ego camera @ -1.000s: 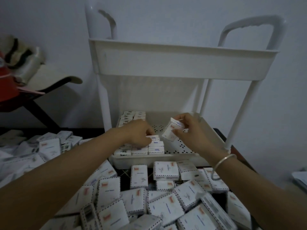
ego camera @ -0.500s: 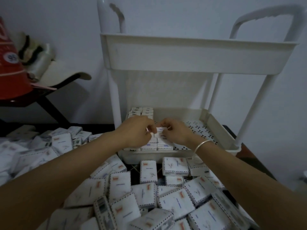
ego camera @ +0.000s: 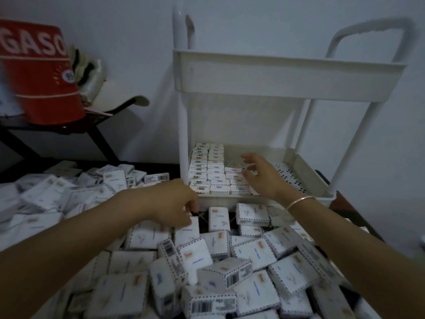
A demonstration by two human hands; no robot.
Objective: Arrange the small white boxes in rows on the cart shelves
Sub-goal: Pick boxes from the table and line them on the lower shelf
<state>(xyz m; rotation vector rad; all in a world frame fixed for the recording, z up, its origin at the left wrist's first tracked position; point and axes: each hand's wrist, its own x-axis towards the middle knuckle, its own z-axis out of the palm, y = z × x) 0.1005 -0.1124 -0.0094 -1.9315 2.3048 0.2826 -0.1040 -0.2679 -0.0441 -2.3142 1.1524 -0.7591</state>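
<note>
While the left hand [ego camera: 174,203] reaches down, wrist bent, its curled fingers meet a loose box [ego camera: 187,231] beneath it; whether they grip it is unclear. Further right, the right hand [ego camera: 259,176] hovers open, fingers spread, beside the rows of boxes [ego camera: 215,166] on the cart's lower shelf [ego camera: 294,176].

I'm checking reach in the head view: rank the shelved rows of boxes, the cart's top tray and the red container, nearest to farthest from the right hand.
1. shelved rows of boxes: lower shelf, at the fingertips of the right hand.
2. top tray: directly above the hand.
3. red container: far left, off the cart.
</note>
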